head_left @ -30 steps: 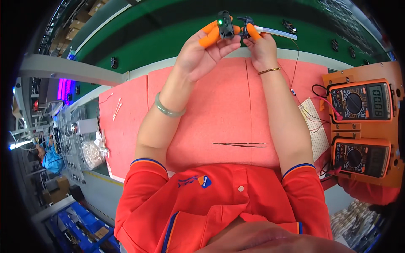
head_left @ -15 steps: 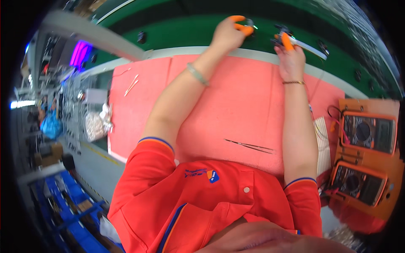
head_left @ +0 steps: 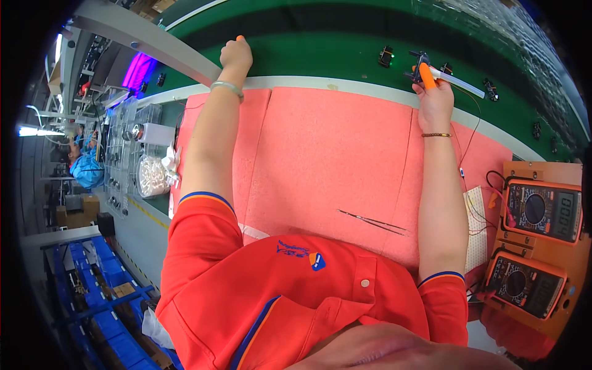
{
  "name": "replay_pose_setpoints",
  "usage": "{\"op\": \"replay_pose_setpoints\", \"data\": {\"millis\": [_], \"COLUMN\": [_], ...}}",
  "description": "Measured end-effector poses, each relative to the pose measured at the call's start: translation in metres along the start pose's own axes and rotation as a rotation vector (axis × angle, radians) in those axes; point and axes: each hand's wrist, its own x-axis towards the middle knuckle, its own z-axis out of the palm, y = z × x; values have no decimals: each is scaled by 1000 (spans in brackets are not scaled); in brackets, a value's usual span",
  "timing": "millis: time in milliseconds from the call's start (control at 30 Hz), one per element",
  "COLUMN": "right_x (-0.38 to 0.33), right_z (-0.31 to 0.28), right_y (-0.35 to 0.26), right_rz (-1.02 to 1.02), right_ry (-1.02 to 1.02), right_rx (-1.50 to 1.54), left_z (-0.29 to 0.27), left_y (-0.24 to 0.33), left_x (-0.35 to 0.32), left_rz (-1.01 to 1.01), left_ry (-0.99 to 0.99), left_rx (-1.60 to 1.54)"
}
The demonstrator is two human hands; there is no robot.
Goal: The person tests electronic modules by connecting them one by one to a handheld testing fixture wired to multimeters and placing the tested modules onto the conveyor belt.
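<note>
My left hand [head_left: 237,57] is over the green belt near the grey post. Its fingers are curled, an orange finger cot shows on one tip, and whatever they may hold is hidden. Farther right, my right hand [head_left: 435,100], also with an orange finger cot, grips a small black device [head_left: 420,60] with flat dark arms. A white, partly translucent stick [head_left: 457,81] projects to the right from beside that device. Between the hands, a small black module [head_left: 386,57] with a green light stands on the belt, touched by neither hand.
Black tweezers [head_left: 373,222] lie on the pink mat [head_left: 333,160]. Two orange multimeters [head_left: 542,209] stand on an orange panel at right, with thin wires nearby. A tub of white pieces [head_left: 153,176] is at left. The grey post [head_left: 154,52] slants across the belt [head_left: 296,58].
My left hand has swung left along the belt, away from the lit black piece that was at its fingers. My right hand keeps hold of the black device, nearly in place.
</note>
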Motion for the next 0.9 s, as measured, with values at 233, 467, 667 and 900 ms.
{"op": "replay_pose_setpoints", "data": {"millis": [233,467,667,900], "right_x": [-2,-15,-9,-8], "right_z": [-2,17,13,7], "right_y": [3,-4,-2,-2], "right_rz": [-47,-74,-40,-86], "right_ry": [-34,-191,-209,-156], "right_rx": [-69,-2,1,49], "left_z": [-55,-93,-94,-106], "left_y": [96,173,184,175], "left_x": [-75,-134,-141,-137], "left_rz": [309,451,438,321], "left_ry": [-193,-233,-90,-83], "left_rx": [-1112,-1430,-1435,-1903]}}
